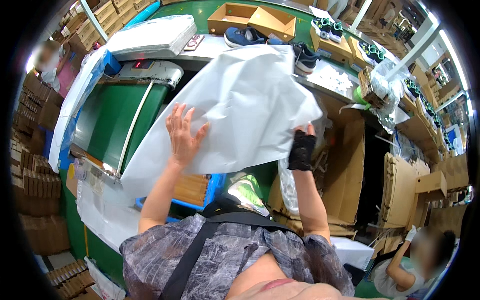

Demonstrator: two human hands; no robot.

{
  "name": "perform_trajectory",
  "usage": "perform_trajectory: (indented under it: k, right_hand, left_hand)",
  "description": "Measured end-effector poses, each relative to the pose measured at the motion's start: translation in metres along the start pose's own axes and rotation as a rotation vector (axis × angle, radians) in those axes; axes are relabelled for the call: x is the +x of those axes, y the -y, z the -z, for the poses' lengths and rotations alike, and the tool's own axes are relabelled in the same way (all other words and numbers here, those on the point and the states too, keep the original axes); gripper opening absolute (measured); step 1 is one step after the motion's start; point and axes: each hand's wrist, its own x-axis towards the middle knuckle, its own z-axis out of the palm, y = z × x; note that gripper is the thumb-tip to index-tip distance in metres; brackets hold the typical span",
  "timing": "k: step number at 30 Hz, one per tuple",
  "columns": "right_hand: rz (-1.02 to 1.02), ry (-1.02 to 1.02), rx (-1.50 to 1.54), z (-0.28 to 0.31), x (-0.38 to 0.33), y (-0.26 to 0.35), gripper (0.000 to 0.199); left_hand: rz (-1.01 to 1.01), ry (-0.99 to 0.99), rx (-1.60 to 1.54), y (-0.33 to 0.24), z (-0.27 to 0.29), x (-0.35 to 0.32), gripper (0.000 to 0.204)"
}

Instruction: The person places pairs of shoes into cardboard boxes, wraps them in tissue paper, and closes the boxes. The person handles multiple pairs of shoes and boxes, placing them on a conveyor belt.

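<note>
A large, creased white sheet of wrapping paper spreads out in front of me, hiding much of the workbench behind it. My left hand lies against its left part, bare, with the fingers spread. At the lower right edge of the sheet, my right hand wears a black fingerless glove and has its fingertips closed on the paper. Just beyond the sheet's top edge sit a dark blue sneaker and a black sneaker, partly covered by the paper.
An open brown shoebox stands at the back. A stack of white sheets lies back left, above a green conveyor belt. Sneakers on boxes line the right. A big carton stands beside my right arm; a co-worker is lower right.
</note>
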Motion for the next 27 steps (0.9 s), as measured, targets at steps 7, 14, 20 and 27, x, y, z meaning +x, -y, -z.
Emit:
perform_trajectory:
  k: [7,14,20,27]
  right_hand:
    - [0.147,-0.275,0.15,0.031,0.173,-0.005,0.029]
    - [-0.137,-0.301,0.126,-0.027,0.341,0.023,0.035]
    - [-0.062,-0.186,-0.198,-0.068,0.455,0.037,0.041]
    - [0.363,-0.087,-0.969,-0.078,0.587,0.004,0.052]
  left_hand:
    - [0.289,0.254,0.165,0.12,-0.095,0.055,0.08]
    - [0.008,0.589,-0.056,0.11,-0.167,0.139,0.116]
    - [0.244,-0.193,0.258,0.174,-0.266,0.258,0.103]
    - [0.108,-0.243,0.161,0.286,-0.315,0.416,0.045]
